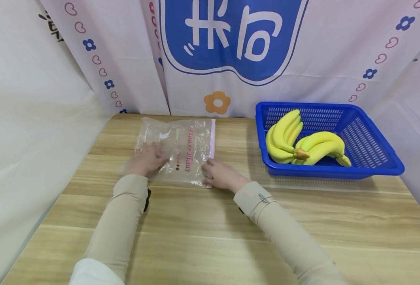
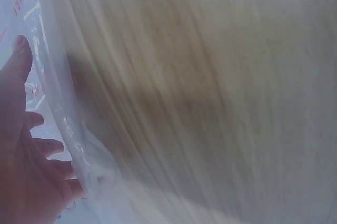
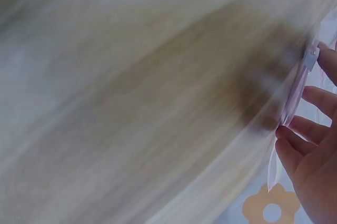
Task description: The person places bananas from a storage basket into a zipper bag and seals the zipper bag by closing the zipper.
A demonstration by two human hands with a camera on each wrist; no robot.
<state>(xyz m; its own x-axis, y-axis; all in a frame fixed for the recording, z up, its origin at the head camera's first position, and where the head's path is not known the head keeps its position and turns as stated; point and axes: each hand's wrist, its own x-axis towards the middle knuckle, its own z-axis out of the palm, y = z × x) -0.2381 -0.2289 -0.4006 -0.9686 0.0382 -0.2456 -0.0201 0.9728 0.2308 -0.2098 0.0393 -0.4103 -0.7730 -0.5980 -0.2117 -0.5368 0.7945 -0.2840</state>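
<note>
A clear plastic zip bag (image 1: 176,152) with pink print lies flat on the wooden table. Spread over its left part, my left hand (image 1: 146,159) rests with fingers apart; in the left wrist view the left hand (image 2: 31,150) lies along the bag's crinkled edge. At the pink zip strip on the bag's right side is my right hand (image 1: 224,174), close to the near corner. Seen from the right wrist, the right hand (image 3: 318,155) touches the strip with separated fingers, and its thumb is right by the small slider (image 3: 311,57).
To the right stands a blue plastic basket (image 1: 338,171) holding yellow bananas (image 1: 318,144), with its back side near the curtain. A white printed curtain (image 1: 195,93) hangs behind the wooden table (image 1: 203,237). White cloth (image 1: 35,118) covers the left side.
</note>
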